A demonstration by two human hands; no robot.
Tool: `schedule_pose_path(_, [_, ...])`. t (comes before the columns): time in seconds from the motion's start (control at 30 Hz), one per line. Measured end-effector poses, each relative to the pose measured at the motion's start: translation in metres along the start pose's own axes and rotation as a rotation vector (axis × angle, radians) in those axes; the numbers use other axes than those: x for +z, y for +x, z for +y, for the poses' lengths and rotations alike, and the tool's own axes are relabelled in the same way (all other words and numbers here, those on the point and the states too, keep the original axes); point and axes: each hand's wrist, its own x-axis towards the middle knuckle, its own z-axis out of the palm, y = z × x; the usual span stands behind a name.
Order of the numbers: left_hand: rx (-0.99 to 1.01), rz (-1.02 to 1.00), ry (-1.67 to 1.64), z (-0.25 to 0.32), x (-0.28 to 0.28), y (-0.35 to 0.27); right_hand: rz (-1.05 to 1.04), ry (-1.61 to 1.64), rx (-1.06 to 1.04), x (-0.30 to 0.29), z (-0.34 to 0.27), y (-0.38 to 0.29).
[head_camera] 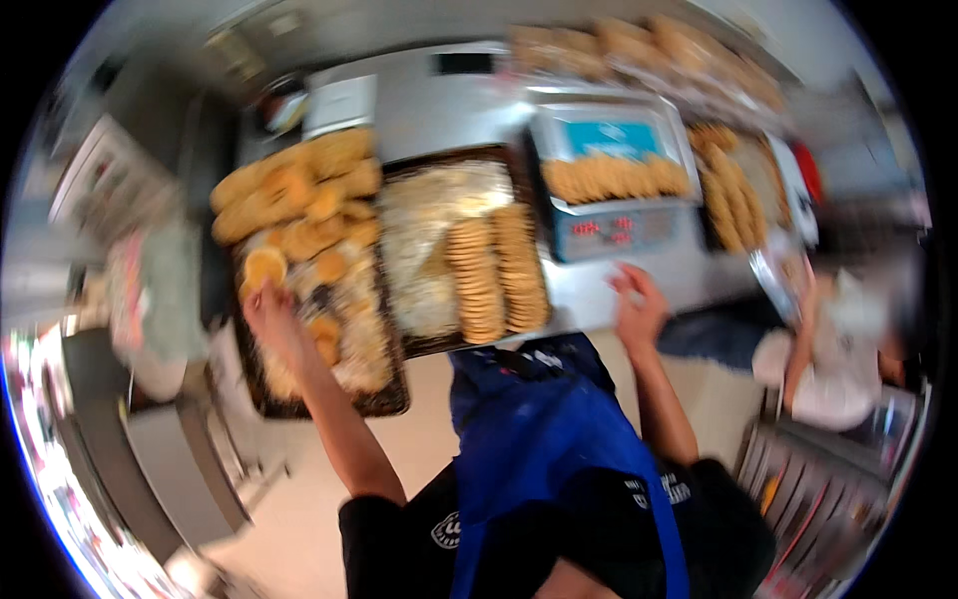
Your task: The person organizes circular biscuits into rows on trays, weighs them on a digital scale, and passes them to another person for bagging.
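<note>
My left hand [275,318] pinches a round flat biscuit [266,265] between its fingertips over the left baking tray [400,397]. That dark-edged tray bears piled biscuits [299,180] at its far end and a few loose ones on a pale, crumb-strewn surface. Against it on the right lies a second baking tray [423,346], lined with shiny whitish sheeting. Two long rows of biscuits standing on edge [475,281] fill its right side. My right hand [641,308] hovers near the table's front edge, fingers apart and nothing visible in them.
A scale with a red display [614,228] carries a metal tray [546,168] with a biscuit row and a teal card [610,140]. Further right, another tray holds biscuit rows [730,198]. Filled plastic bags [644,56] line the back. A co-worker [831,344] is at right.
</note>
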Motion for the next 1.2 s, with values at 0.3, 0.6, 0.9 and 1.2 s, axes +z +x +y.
schedule_pose_path(0.3, [-0.419, -0.745, 0.121, -0.033, 0.138, -0.313, -0.556, 0.595, -0.005, 0.034, -0.032, 0.02])
schedule_pose_path(0.6, [-0.263, -0.897, 0.447, -0.06, 0.151, -0.355, 0.18, 0.012, 0.003, -0.08, 0.083, 0.153])
schedule_pose_path(0.9, [-0.296, -0.833, 0.43, -0.051, 0.177, -0.378, 0.282, -0.477, -0.279, -0.089, 0.122, 0.227])
schedule_pose_path(1.2, [-0.24, -0.677, 0.5, -0.053, 0.166, -0.361, 0.406, -0.163, -0.157, -0.101, 0.143, 0.197])
